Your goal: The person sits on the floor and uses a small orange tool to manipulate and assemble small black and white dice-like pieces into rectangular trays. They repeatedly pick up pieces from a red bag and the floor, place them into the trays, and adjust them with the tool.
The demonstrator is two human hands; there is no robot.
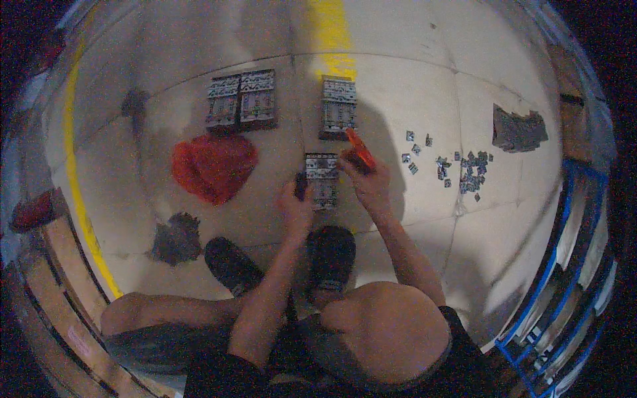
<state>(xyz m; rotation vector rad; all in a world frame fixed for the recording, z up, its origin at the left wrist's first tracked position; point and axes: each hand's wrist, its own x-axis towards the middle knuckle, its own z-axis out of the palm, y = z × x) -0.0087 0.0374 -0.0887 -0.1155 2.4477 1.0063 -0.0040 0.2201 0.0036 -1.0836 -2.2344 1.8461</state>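
My left hand (297,204) is at the left edge of the nearest patterned grey panel (323,186), with a small dark object (300,186) between its fingers. In my right hand (371,181) is an orange-red handled tool (362,150); its working end cannot be made out. The right fingertips are beside the panel's upper right corner. Just beyond stands a similar patterned block (339,107), and two more (223,103) (257,98) lie side by side to the left. My bare knees and dark shoes (331,253) are below the hands.
A crumpled red cloth or bag (215,166) lies left. Small square pieces (472,171) are scattered right, near a dark grey heap (520,128). Another grey heap (176,239) is lower left. Yellow floor lines (74,174), blue-edged shelving (562,268) and cardboard boxes (74,278) surround the spot.
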